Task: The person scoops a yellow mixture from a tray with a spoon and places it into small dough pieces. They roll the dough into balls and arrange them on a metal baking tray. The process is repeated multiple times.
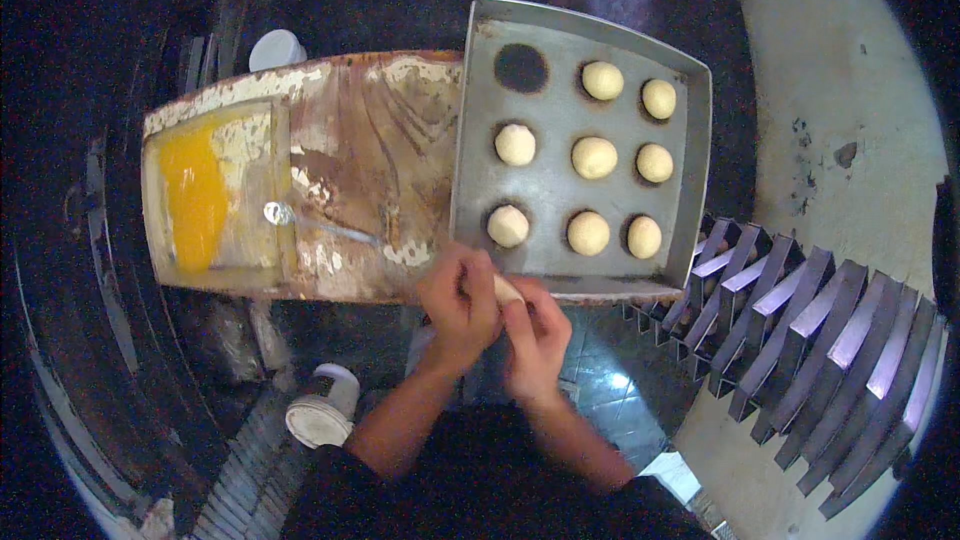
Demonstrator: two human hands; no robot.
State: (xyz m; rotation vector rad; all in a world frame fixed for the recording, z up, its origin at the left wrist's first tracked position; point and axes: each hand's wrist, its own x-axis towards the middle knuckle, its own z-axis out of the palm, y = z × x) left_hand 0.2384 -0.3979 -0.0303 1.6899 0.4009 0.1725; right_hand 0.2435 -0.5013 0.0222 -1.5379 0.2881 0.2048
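Note:
My left hand [462,302] and my right hand [533,340] meet just in front of a metal baking tray [546,275]. Both are closed around a small pale piece of dough [507,290], which shows between the fingers and is otherwise hidden. On the tray sit several round dough balls [594,157], spaced apart in rough rows. The two at the tray's left side look paler and less smooth than the others. A dark round stain [521,68] marks the tray's far left corner.
Left of the tray is a worn wooden tabletop [370,170]. A metal spoon [280,212] lies there beside a shallow pan [282,140] holding a yellow spread [193,195]. White tubs [322,410] stand below left. A stack of dark metal trays [800,330] leans at the right.

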